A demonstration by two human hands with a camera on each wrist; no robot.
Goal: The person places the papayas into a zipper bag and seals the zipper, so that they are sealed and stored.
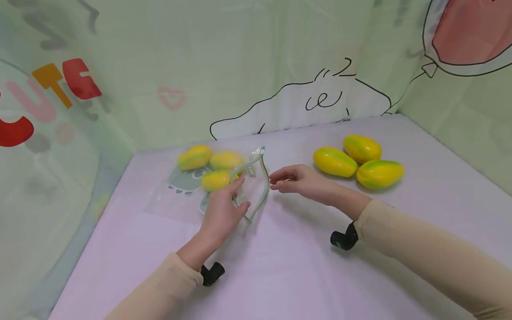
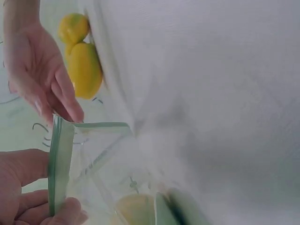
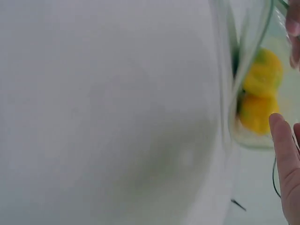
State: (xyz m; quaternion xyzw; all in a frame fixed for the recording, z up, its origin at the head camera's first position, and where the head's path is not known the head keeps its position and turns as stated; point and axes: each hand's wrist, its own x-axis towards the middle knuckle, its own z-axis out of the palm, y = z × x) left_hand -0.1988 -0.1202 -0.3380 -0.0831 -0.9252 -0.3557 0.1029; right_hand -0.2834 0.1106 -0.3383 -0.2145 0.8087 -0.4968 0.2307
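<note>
A clear zip bag (image 1: 267,184) with a green rim and a grey cartoon print lies at the middle left, its mouth spread toward the right. Inside are three yellow fruits (image 1: 194,158) with green streaks, shaped like mangoes or papayas. My left hand (image 1: 222,211) holds the near side of the rim between thumb and fingers; the left wrist view shows its fingertips curled over the green strip (image 2: 56,159). On the mouth's other side is my right hand (image 1: 306,181), fingers loosely bent, fingertips right at the rim. In the right wrist view its finger (image 3: 285,150) is extended.
Three more such fruits (image 1: 335,162) lie together at the back right, beyond my right forearm. A pale lilac cloth (image 1: 288,271) covers the table. Printed curtains (image 1: 256,53) stand behind and at both sides. Each wrist carries a black camera (image 1: 345,238).
</note>
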